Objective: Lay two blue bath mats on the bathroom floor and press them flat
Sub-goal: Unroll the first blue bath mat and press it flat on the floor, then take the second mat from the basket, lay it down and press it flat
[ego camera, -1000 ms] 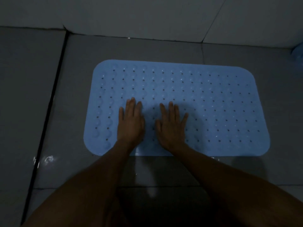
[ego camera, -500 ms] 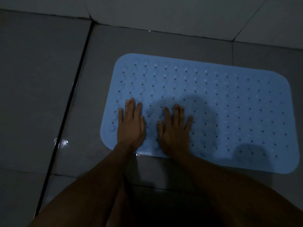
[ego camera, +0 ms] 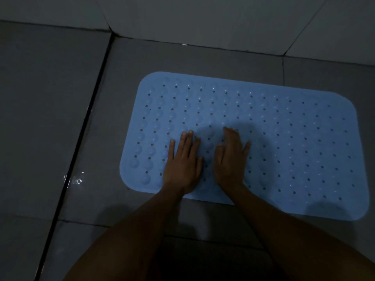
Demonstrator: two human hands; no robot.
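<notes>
The blue bath mat [ego camera: 274, 142] lay on the grey floor tiles [ego camera: 50, 118], near the far wall. The left hand [ego camera: 183, 165] and right hand [ego camera: 230, 161] rested flat on its near-left part, fingers spread, gripping nothing. It looked soft, light and rubbery; I would lift it by an edge.

Right hand [ego camera: 230, 159] now tipped: fingers lifted and drawn together, no longer flat and spread on the blue bath mat [ego camera: 284, 138] as half a second ago; heel of the hand near the mat's near edge. Left hand [ego camera: 183, 162] sits a little farther from the mat's left end than a second ago. View has swung left: mat's right end now fully in frame, more of the dark floor seam [ego camera: 85, 126] left of the mat showing.
</notes>
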